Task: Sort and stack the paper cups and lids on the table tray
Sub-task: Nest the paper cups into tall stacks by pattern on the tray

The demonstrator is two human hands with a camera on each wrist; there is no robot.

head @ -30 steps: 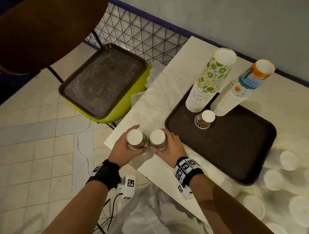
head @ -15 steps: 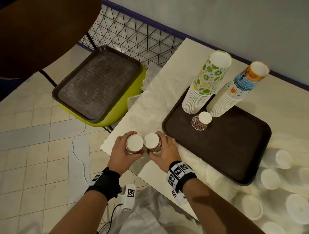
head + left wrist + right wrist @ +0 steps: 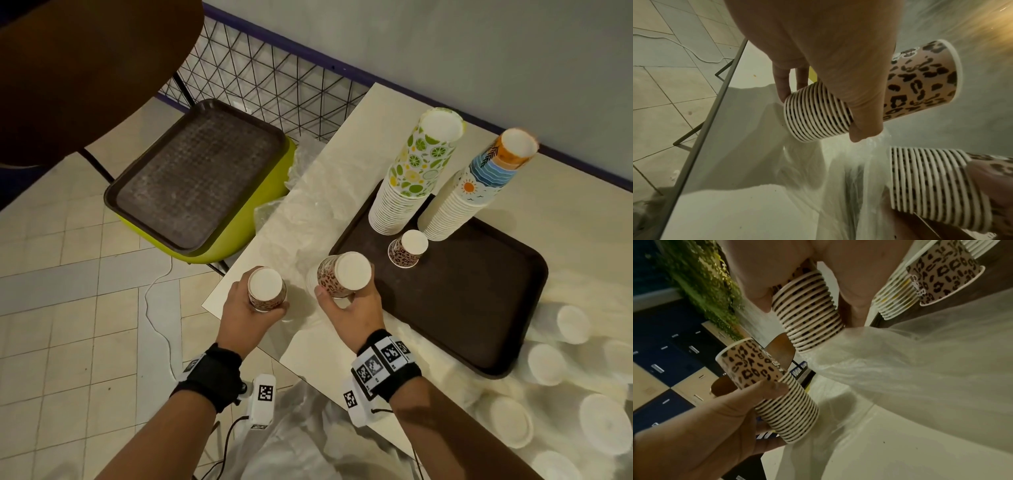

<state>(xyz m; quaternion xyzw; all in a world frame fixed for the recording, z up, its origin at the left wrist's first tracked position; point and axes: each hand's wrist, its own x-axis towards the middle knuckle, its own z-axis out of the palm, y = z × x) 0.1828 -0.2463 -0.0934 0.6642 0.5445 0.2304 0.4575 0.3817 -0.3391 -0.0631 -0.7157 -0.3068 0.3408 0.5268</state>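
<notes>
My left hand (image 3: 265, 298) grips a stack of upside-down leopard-print cups (image 3: 267, 289) near the table's front left corner; the stack (image 3: 818, 112) is tilted above clear plastic wrap. A second leopard stack (image 3: 344, 277) is held in my right hand (image 3: 344, 295), lifted and tilted at the near left edge of the brown tray (image 3: 462, 308). One leopard cup (image 3: 407, 248) stands upside down on that tray. Behind it rise a tall lime-print stack (image 3: 411, 174) and a tall sun-print stack (image 3: 472, 185). In the right wrist view both held stacks (image 3: 807, 313) (image 3: 785, 410) show.
A second brown tray (image 3: 195, 185) lies on a yellow-green chair left of the table. Crumpled clear plastic wrap (image 3: 294, 233) covers the table's left side. Several white cups or lids in plastic (image 3: 548, 363) lie at the right. A wire rack (image 3: 274, 85) stands by the wall.
The two leopard stacks were side by side and touching. My right hand has since drawn its stack up and to the right toward the tray, while the left stack stayed near the corner.
</notes>
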